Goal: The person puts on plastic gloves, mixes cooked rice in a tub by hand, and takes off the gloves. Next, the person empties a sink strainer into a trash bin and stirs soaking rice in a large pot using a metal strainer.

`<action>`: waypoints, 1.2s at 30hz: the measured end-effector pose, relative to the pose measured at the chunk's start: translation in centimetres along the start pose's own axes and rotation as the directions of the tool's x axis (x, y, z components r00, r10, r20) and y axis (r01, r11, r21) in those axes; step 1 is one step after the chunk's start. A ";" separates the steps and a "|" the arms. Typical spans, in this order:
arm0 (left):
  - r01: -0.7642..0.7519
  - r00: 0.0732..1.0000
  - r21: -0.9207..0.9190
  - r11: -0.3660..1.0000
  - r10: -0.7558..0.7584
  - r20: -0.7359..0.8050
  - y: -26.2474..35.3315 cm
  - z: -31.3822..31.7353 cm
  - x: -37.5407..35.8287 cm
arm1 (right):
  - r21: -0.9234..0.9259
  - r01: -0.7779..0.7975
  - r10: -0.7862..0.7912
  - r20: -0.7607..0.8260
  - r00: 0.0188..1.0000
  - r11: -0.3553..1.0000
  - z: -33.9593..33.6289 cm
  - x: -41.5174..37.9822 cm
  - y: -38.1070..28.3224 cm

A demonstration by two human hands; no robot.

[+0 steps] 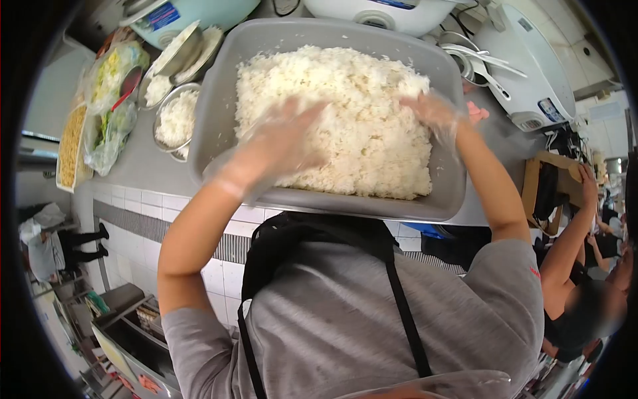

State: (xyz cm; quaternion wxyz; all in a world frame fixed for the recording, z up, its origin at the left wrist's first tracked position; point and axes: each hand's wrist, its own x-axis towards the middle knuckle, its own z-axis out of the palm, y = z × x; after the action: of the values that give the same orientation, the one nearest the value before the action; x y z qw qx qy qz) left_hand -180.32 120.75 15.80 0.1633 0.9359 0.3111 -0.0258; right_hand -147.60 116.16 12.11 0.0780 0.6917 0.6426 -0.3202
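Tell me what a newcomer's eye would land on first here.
The wide mound of white rice in the big gray tub, at center. Next, the left hand and right hand, in clear gloves, over it. Then the red spoon among bagged vegetables, upper left.

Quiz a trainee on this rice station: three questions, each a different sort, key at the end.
1. True or false: the left hand and right hand are both outside the gray tub.
2. Where are the metal bowls of rice: (A) left of the tub, (B) right of it, (C) inside it?
3. What covers both hands?

Key: 1 false; 2 A; 3 clear plastic gloves.
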 end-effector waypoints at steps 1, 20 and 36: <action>0.073 0.995 0.003 0.997 -0.074 0.065 0.5 -0.6 -1.2 | 0.344 -0.109 0.114 0.005 0.993 0.933 0.9 -2.5 -1.1; 0.243 0.921 -0.229 0.942 -0.299 -0.249 -0.1 -5.3 3.1 | 0.370 0.629 -0.358 -0.581 0.731 0.684 -3.0 0.1 -9.5; 0.203 0.976 0.060 0.977 -0.197 -0.095 -11.0 4.1 -4.2 | -0.016 -0.304 0.297 -0.166 0.940 0.953 6.4 -9.8 -8.7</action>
State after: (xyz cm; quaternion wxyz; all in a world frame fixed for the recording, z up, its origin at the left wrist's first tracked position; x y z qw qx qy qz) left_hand -190.00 125.34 9.34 0.1131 0.9052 0.4096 -0.0114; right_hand -157.69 106.07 15.08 0.0879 0.8035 0.5403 -0.2340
